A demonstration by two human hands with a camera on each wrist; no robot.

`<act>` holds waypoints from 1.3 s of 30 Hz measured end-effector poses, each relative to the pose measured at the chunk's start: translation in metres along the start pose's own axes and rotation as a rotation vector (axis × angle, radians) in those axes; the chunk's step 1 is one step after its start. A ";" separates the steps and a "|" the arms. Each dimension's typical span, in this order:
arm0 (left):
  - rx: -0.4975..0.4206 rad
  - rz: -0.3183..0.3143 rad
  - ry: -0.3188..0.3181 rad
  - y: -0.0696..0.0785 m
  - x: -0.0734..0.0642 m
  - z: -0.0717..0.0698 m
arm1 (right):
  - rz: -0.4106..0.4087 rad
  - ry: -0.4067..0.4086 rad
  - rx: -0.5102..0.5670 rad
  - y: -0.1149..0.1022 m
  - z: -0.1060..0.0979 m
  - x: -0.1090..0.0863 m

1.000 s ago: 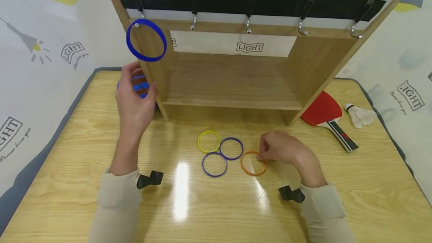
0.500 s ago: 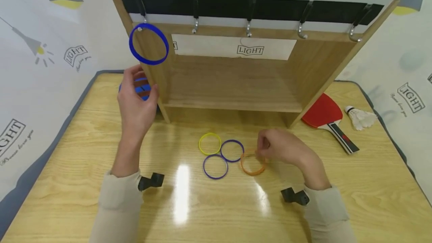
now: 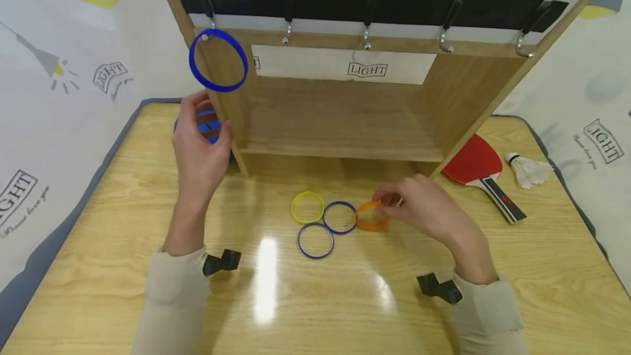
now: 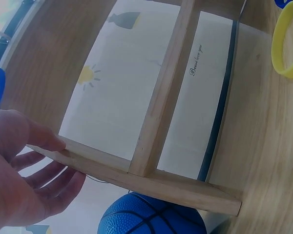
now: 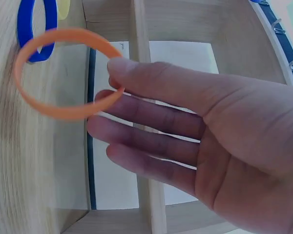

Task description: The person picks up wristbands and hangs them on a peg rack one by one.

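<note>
My left hand (image 3: 202,152) grips the left side panel of the wooden rack (image 3: 340,119). In the left wrist view the thumb lies on the panel's inner side and the fingers (image 4: 53,180) reach round its outside. Over the table, my right hand (image 3: 429,212) pinches an orange ring (image 5: 63,117) between thumb and forefinger, the other fingers spread loosely. A yellow ring (image 3: 293,210) and two blue rings, one the front blue ring (image 3: 315,257), lie on the table to its left. Another blue ring (image 3: 227,89) hangs from the rack's leftmost hook.
Several metal hooks, among them the middle hook (image 3: 367,37), line the rack's top bar. A blue ball (image 4: 151,217) sits outside the left panel. To the right lie a red table tennis bat (image 3: 477,160) and a shuttlecock (image 3: 529,171).
My right hand has picked the orange ring up off the table, moving it slightly away from me and tilting it. The left hand keeps its grip on the panel.
</note>
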State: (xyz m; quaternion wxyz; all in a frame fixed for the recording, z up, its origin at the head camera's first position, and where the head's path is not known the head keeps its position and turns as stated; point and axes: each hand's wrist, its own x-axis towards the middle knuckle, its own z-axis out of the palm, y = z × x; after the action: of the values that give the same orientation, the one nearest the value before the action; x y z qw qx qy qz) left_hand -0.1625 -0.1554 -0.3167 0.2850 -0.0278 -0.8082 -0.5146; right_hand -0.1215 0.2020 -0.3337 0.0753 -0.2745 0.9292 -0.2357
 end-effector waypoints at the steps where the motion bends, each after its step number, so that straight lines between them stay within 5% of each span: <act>1: 0.000 0.002 0.001 0.000 0.001 0.000 | 0.002 0.009 -0.011 0.000 -0.001 0.000; 19: -0.012 -0.002 0.000 0.005 0.002 0.000 | 0.051 -0.003 -0.061 0.003 0.001 0.002; 27: -0.025 -0.020 0.002 0.003 -0.001 -0.003 | 0.010 0.172 -0.030 -0.013 -0.007 0.000; 30: -0.033 -0.014 0.011 0.003 -0.001 -0.002 | -0.011 0.267 0.130 -0.028 -0.010 0.004; 39: -0.028 0.013 0.010 0.002 0.000 0.001 | -0.208 0.453 1.111 -0.098 -0.035 0.047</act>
State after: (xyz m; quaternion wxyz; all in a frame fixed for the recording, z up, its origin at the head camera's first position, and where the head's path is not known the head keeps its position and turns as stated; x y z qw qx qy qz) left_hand -0.1619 -0.1534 -0.3156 0.2918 -0.0345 -0.7994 -0.5241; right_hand -0.1239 0.1174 -0.2564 -0.0157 -0.2264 0.6285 -0.7439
